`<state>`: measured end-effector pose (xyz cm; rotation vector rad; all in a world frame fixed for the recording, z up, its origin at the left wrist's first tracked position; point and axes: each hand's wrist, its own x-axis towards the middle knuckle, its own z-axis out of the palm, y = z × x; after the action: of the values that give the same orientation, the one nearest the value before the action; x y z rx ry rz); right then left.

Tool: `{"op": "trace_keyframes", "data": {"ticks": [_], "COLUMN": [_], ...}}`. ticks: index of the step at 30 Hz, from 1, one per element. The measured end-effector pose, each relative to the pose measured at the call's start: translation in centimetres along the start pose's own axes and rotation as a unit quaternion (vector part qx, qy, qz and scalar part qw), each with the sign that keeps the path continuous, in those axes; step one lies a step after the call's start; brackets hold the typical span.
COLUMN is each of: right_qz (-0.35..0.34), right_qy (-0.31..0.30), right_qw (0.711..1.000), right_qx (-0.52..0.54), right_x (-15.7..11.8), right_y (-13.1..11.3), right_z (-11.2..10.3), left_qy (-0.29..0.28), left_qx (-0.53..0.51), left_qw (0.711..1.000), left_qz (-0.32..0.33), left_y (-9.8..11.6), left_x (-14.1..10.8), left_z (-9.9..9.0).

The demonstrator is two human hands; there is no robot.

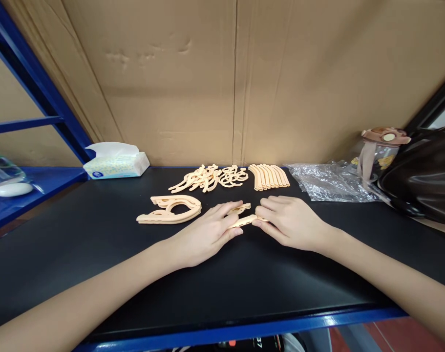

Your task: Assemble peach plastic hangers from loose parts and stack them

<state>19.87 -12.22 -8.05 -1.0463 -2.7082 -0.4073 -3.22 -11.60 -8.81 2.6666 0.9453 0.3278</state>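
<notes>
Cream-coloured, one jointed piece (pixel 244 221) sits low over the black tabletop (pixel 222 288), between two bare hands: the left hand (pixel 203 234) pinches one end, the right hand (pixel 295 222) the other, fingers closed on it. Left of them lies one curved stack (pixel 193 204), layers too tight to count. Behind are one tangled heap (pixel 203 178), one neat row (pixel 269 177), one tissue pack (pixel 116 160) and one bottle (pixel 379 156).

The scene is being brightly lit; soft shadows are being cast on the tabletop (pixel 244 283) below the fingers (pixel 269 228), glints are being reflected by the clear plastic (pixel 328 182) beyond them, rightward, and outer edges are being stretched.
</notes>
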Motion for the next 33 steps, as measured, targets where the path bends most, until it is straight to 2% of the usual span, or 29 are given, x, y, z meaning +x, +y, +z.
{"op": "trace_keyframes", "data": {"ticks": [5, 9, 12, 18, 24, 33], "right_qz": [-0.002, -0.021, -0.018, -0.015, -0.018, 0.008], "right_qy": [-0.016, -0.082, -0.120, -0.140, -0.131, -0.065], "right_qw": [0.994, 0.981, 0.970, 0.959, 0.960, 0.988], "right_qx": [0.106, 0.175, 0.210, 0.244, 0.246, 0.140], "right_x": [0.1, 0.0, -0.4, -1.4, -0.8, -0.3], "right_y": [0.3, 1.0, 1.6, 2.1, 1.5, -0.2], "right_z": [-0.4, -0.9, -1.3, -1.8, -1.6, -0.5], "left_qy": [0.002, 0.009, 0.002, -0.018, -0.028, 0.001], "left_qx": [-0.019, -0.041, -0.029, -0.002, 0.033, 0.018], "left_qw": [1.000, 0.999, 0.999, 0.998, 0.994, 0.994], "left_qz": [0.013, -0.010, -0.026, -0.058, -0.100, -0.108], "left_y": [-0.2, -0.1, -0.1, -0.1, -0.6, -1.1], "left_x": [0.0, 0.1, 0.1, 0.0, 0.1, 0.2], "left_z": [-0.1, -0.4, -0.5, -0.3, 0.1, 0.9]}}
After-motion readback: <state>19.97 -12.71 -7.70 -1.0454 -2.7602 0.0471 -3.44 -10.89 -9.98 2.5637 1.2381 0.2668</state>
